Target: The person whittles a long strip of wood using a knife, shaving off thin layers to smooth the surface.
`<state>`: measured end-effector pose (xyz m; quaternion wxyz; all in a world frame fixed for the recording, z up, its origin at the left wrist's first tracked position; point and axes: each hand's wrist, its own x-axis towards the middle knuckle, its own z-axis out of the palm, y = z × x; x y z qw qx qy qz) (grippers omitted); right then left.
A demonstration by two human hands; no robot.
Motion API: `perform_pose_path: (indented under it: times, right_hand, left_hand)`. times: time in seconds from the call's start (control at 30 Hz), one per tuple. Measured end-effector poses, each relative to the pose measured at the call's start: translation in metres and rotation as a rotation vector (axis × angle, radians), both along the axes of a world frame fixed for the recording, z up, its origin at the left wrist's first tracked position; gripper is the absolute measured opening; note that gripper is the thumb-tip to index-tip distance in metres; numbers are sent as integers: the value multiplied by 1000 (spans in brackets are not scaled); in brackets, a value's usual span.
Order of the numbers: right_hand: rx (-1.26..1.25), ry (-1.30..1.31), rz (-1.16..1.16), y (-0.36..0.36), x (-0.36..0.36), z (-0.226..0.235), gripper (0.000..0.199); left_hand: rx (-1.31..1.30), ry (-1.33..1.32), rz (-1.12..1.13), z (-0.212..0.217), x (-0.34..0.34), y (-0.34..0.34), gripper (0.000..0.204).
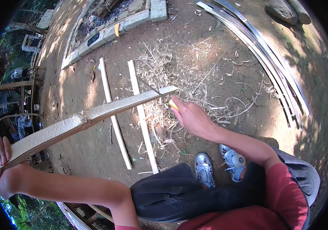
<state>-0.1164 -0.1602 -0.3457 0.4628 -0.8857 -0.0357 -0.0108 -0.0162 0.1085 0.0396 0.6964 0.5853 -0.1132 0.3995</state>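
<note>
My left hand [1, 168] grips the near end of a long pale bamboo slat [83, 119] at the far left. The slat runs up and to the right, and its far end lies at the middle of the picture. My right hand [190, 115] is closed on a knife with a yellow handle [173, 104]; its thin dark blade [148, 86] rests on the slat's far end. Under that end lies a heap of pale bamboo shavings [164, 69] on the brown earth.
Two thin pale strips [112, 115] [143, 119] lie side by side on the ground. A bundle of long curved split strips [263, 53] lies at the right. Grey blocks [125, 23] edge a pit at the top. My knees and grey shoes [204, 168] are below.
</note>
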Motion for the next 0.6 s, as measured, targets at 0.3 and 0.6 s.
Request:
perform_pose_path:
  times: [0.3,0.6]
  right_hand:
    - [-92,171,22,-21,3,-58,45]
    - [-110,290,38,-27,8,-71,46]
  left_hand:
    - [248,332,-932,39,-4,91,44]
    - [-18,120,-152,17,-39,-8,68]
